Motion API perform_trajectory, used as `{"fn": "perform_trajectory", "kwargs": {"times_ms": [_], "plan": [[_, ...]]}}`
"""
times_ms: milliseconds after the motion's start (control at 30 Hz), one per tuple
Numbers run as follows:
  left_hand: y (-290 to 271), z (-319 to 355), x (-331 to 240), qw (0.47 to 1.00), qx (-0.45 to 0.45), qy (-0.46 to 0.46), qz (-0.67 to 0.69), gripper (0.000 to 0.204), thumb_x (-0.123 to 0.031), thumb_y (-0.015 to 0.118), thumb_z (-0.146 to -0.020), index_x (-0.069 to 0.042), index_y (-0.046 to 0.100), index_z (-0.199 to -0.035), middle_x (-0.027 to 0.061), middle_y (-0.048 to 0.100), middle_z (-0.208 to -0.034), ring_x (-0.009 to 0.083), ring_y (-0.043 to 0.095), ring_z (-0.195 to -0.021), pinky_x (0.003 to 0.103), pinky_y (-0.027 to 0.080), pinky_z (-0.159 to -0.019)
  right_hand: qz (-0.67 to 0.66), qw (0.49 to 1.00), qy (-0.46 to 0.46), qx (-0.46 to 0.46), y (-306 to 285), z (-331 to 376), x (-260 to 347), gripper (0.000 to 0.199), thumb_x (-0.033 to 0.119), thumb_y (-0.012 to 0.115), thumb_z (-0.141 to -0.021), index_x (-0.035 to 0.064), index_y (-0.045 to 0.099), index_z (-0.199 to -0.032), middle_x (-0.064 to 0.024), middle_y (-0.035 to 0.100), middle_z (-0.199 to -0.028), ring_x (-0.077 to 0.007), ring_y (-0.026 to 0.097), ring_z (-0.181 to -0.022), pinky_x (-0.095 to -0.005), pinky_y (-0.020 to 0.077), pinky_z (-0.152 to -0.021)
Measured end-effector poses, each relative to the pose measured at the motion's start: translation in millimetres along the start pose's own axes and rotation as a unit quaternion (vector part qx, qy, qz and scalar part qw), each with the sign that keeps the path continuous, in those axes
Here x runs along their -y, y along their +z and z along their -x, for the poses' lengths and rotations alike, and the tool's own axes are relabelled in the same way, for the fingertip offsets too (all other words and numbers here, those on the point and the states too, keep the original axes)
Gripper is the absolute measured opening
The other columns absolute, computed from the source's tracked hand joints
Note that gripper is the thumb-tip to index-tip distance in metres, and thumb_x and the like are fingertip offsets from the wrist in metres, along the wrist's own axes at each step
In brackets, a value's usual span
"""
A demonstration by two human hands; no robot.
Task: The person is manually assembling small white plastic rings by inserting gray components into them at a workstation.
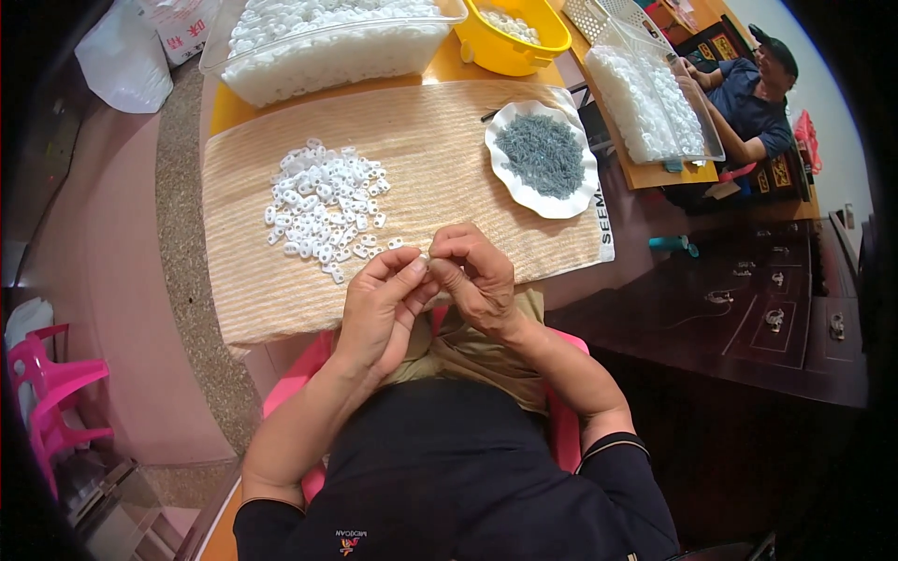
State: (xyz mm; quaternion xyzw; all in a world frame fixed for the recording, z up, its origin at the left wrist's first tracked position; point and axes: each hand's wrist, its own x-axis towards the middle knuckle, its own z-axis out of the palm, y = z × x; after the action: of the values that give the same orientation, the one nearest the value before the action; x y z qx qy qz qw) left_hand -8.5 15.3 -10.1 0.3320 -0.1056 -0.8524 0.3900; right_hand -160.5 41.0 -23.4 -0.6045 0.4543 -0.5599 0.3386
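My left hand [382, 304] and my right hand [475, 273] meet fingertip to fingertip at the near edge of a beige cloth [421, 150]. Between the pinched fingers sits a small white plastic piece [424, 256], mostly hidden. Which hand carries it I cannot tell for sure; both touch it. A loose heap of small white plastic pieces [323, 206] lies on the cloth, up and to the left of my hands. A white scalloped plate [526, 187] with a pile of thin grey metal pins [543, 154] stands on the cloth to the upper right.
A clear tub [327, 51] full of white pieces and a yellow bowl [524, 51] stand at the back. Another clear bin [655, 103] of white pieces is at the right, beside a seated person [748, 103]. Dark wooden furniture [748, 318] lies right, pink plastic chairs [51, 393] left.
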Motion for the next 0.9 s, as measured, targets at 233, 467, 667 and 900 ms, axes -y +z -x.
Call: {"fn": "perform_trajectory", "kwargs": {"times_ms": [233,467,667,900], "plan": [[0.0,2.5,-2.9,0.999,0.025,-0.025,-0.005,0.012,-0.001,0.062,-0.088,-0.003,0.061,-0.100,0.0076,0.065,-0.093,0.0145,0.063,-0.082,0.026,0.055,-0.075,-0.046,0.997,0.049,-0.044,2.7,0.1,0.5,0.012,-0.005,0.062,-0.085,0.0002,0.058,-0.096,-0.0079,0.055,-0.096,-0.0117,0.055,-0.081,-0.0229,0.0459,-0.069],[0.1,3.4,-2.6,0.999,0.026,-0.030,-0.029,0.010,-0.001,0.062,-0.088,-0.002,0.061,-0.098,0.0075,0.065,-0.089,0.0145,0.065,-0.077,0.025,0.055,-0.072,-0.090,0.992,0.083,-0.042,1.6,-1.7,5.8,0.011,-0.004,0.060,-0.088,0.0002,0.057,-0.097,-0.0061,0.054,-0.094,-0.0083,0.055,-0.078,-0.0212,0.0460,-0.066],[-0.4,3.1,-0.7,0.999,0.025,-0.018,-0.023,0.008,-0.002,0.062,-0.088,-0.001,0.061,-0.096,0.0071,0.065,-0.088,0.0140,0.065,-0.078,0.024,0.055,-0.071,-0.060,0.997,0.045,-0.015,-2.0,-0.5,1.6,0.009,0.001,0.060,-0.090,-0.0020,0.058,-0.099,-0.0085,0.056,-0.096,-0.0091,0.053,-0.079,-0.0206,0.0442,-0.069],[1.1,3.3,-0.4,0.999,0.021,-0.033,-0.029,0.013,-0.004,0.063,-0.089,0.000,0.062,-0.102,0.0073,0.066,-0.090,0.0138,0.064,-0.078,0.025,0.055,-0.072,-0.076,0.994,0.074,-0.037,-2.8,-2.5,5.9,0.006,0.002,0.061,-0.090,0.0006,0.059,-0.096,-0.0030,0.057,-0.090,-0.0059,0.054,-0.076,-0.0196,0.0453,-0.065]]}}
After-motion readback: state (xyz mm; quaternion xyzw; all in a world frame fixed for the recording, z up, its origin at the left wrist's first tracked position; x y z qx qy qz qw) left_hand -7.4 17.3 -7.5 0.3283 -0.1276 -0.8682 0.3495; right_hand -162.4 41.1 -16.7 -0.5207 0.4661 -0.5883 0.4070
